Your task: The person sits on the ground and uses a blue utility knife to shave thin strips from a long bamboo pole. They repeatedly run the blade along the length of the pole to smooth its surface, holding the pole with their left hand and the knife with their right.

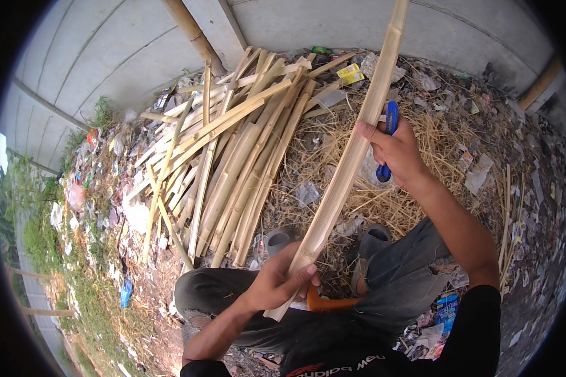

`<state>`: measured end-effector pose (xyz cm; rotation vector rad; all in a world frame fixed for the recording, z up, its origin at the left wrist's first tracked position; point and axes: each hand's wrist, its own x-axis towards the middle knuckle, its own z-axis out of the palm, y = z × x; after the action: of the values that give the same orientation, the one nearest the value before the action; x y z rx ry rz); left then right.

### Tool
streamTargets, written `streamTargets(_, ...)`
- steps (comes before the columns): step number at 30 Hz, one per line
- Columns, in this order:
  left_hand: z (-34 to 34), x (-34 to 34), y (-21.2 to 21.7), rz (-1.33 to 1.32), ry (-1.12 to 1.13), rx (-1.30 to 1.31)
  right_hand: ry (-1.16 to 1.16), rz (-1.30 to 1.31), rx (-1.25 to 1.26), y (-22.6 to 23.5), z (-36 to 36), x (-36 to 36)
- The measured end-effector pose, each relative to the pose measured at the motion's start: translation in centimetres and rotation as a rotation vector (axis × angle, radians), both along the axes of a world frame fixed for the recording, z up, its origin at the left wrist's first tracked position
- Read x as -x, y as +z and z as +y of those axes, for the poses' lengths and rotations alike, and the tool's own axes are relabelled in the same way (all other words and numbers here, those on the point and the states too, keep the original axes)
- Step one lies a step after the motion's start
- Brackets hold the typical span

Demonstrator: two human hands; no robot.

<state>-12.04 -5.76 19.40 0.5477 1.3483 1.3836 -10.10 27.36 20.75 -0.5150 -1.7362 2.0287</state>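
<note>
A long split bamboo strip (343,182) slants across the view, its pale hollow inner side showing and its far end leaving at the top edge. My left hand (277,276) is closed around the strip near its lower end, above my lap. Higher up on its right side, my right hand (399,154) is closed on a blue utility knife (392,116), with the thumb against the strip. No blade can be made out. Below my left hand, an orange curved thing (330,305) lies partly hidden at my legs.
A heap of split bamboo strips (233,157) lies ahead to the left. Dry bamboo shavings (383,207) and litter cover the ground before my feet. A pale panel wall (308,25) with a bamboo pole (195,34) stands behind; weeds (41,239) grow at far left.
</note>
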Motion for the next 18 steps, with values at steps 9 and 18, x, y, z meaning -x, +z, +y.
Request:
streamTargets(9,0.1,0.0,0.4,0.109,0.055,-0.030,0.091,-0.094,-0.409,-0.6,-1.5,0.0)
streamTargets(18,0.3,0.0,0.7,0.248,0.215,0.126,0.484,-0.150,-0.778,-1.0,-5.5,-1.3)
